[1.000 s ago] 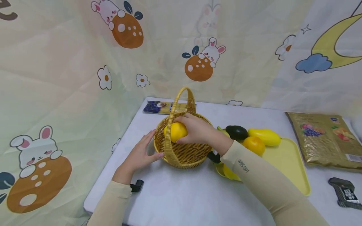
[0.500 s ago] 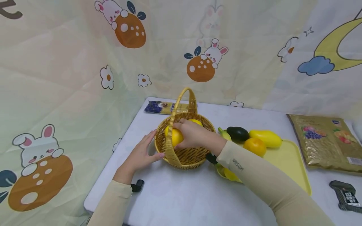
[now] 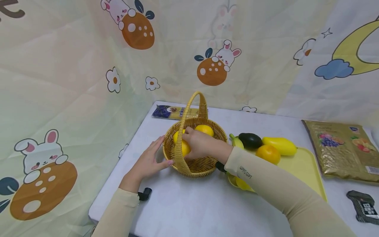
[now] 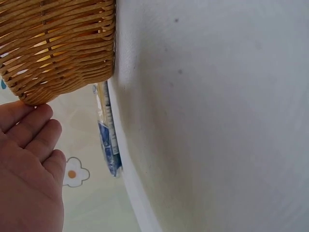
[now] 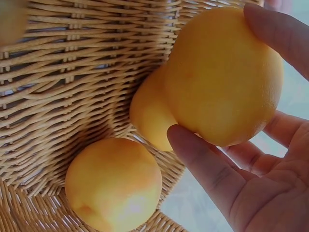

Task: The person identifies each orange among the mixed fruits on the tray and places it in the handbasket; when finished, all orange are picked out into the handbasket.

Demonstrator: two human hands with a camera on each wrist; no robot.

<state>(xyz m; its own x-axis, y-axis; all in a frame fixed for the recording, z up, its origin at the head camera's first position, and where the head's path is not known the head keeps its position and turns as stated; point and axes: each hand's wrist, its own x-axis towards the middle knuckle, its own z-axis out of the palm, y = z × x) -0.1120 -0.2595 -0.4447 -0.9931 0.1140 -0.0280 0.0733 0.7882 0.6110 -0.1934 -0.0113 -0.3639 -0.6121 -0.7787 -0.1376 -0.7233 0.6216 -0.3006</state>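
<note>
A wicker basket (image 3: 204, 170) with a tall arched handle stands on the white table. My right hand (image 3: 202, 144) reaches inside and grips a round yellow-orange fruit (image 5: 224, 77) between thumb and fingers. Two similar fruits lie in the basket in the right wrist view: one behind the held fruit (image 5: 149, 113), the other lower down (image 5: 113, 183). In the head view, a yellow fruit (image 3: 204, 129) sits at the basket's far side. My left hand (image 3: 147, 164) is at the basket's left side, fingers extended, fingertips touching the wicker (image 4: 63, 58).
Right of the basket, a yellow tray (image 3: 306, 174) bears a dark vegetable (image 3: 250, 141), a long yellow vegetable (image 3: 279, 145), an orange (image 3: 267, 154) and other produce partly hidden by my sleeve. A noodle packet (image 3: 165, 112) lies behind the basket. Farther right are a gold bag (image 3: 340, 151) and a small black packet (image 3: 364, 205).
My right hand has shifted slightly lower in the basket with the fruit, uncovering the yellow fruit at the far side. The left hand stays at the basket's side.
</note>
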